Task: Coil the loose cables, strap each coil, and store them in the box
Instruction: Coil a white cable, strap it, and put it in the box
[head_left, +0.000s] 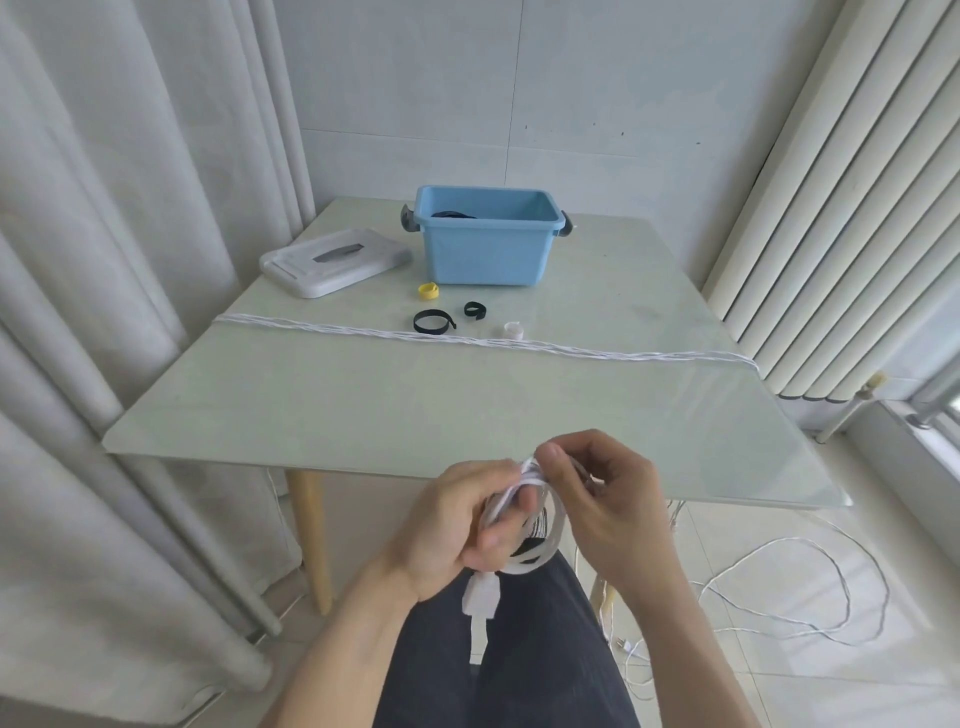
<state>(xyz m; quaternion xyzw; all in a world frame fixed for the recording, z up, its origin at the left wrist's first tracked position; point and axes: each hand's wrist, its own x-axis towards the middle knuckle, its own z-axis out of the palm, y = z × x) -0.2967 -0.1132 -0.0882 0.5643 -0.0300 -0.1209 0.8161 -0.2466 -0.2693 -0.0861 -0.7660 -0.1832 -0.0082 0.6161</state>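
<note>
Below the table's near edge my left hand grips a coil of white cable, and its plug hangs down under the fist. My right hand pinches the coil's top between thumb and fingers. The blue box stands open at the back of the table with a black coil inside. In front of it lie a yellow strap, two black straps and a pale pink strap. A long twisted white cable stretches across the table from side to side.
The box's white lid lies left of it on the pale green glass table. Loose white cable trails over the tiled floor at the right. Curtains hang at the left, a radiator stands at the right.
</note>
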